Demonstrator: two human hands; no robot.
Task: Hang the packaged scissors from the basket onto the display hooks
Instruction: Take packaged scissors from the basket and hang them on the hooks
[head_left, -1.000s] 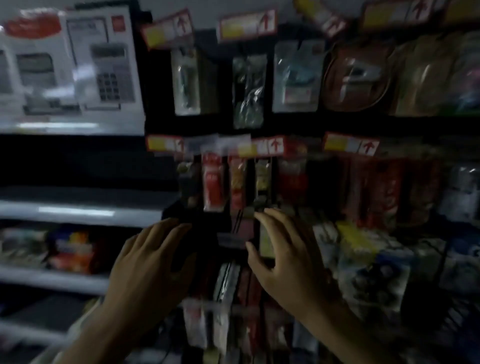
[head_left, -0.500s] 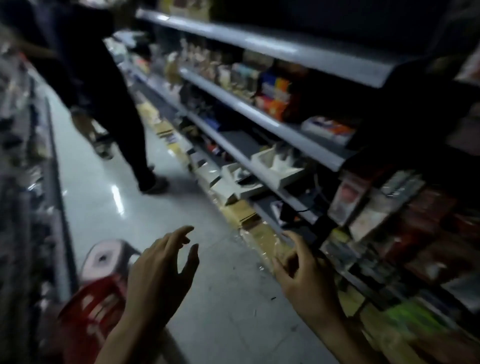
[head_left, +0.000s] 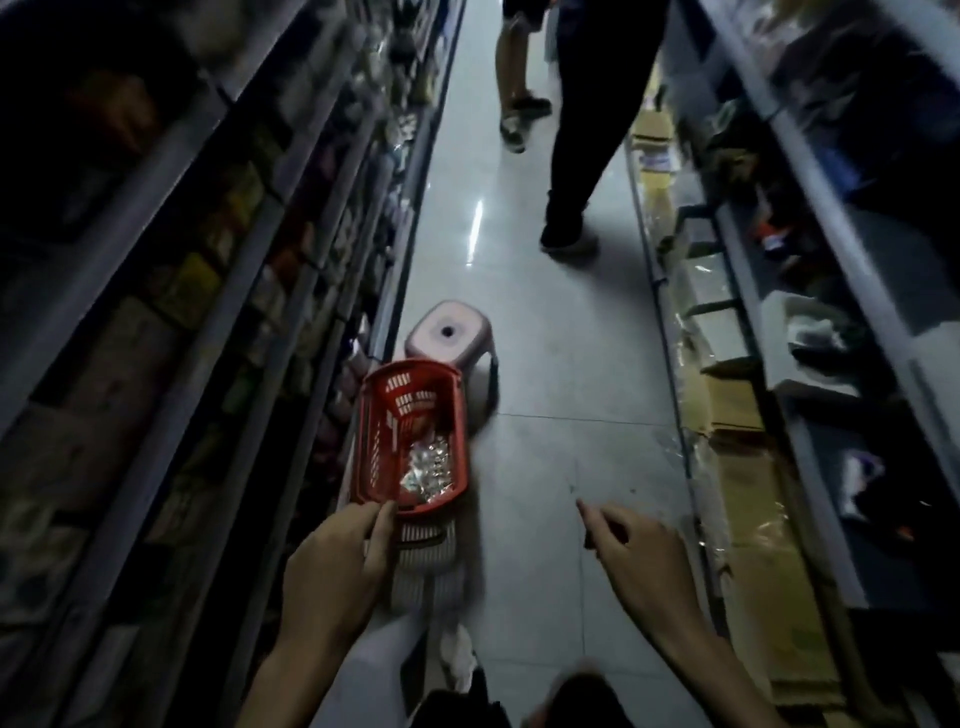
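The packaged scissors (head_left: 427, 467) lie as a shiny heap of clear packs in the near end of the red basket (head_left: 375, 441), which rests on top of a pale slatted stool (head_left: 428, 564) at the left edge of the aisle floor (head_left: 561, 364). Our left hand (head_left: 332, 566) reaches to the near rim of the basket, fingers (head_left: 382, 525) curled loosely at the rim; we cannot tell whether this grip has closed on it. Our right hand (head_left: 641, 558) hovers over the floor, well apart from the basket, grip half open and holding nothing. Just beyond the basket stands a pink stool (head_left: 449, 332). Shelves (head_left: 218, 270) line both sides of the aisle. Farther down, two people (head_left: 587, 130) stand on the floor.
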